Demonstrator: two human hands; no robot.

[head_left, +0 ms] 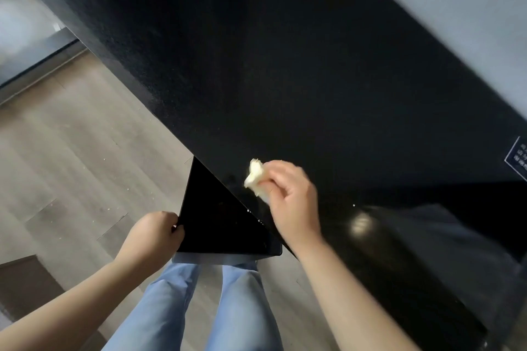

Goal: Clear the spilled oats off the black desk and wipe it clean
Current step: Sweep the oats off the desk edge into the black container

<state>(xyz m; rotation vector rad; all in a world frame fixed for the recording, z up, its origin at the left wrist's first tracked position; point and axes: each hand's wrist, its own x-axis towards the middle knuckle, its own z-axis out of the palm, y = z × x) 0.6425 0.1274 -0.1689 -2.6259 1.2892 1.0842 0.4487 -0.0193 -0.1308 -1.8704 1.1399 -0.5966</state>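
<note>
The black desk [256,65] runs diagonally from top left to bottom right. My right hand [293,196] grips a crumpled pale yellow cloth [255,177] pressed on the desk near its front edge. My left hand [155,234] holds the left edge of a flat black tray [216,225], which sits just under the desk's front edge. A few small white oat bits [258,218] lie at the desk edge beside the tray, and one more oat speck [354,205] sits further right on the desk.
Wooden floor [71,165] with scattered crumbs lies left of the desk. A grey wall [470,8] borders the desk's far side. A white-printed label [517,161] sits on the desk at right. My legs in blue jeans [176,308] stand below the tray.
</note>
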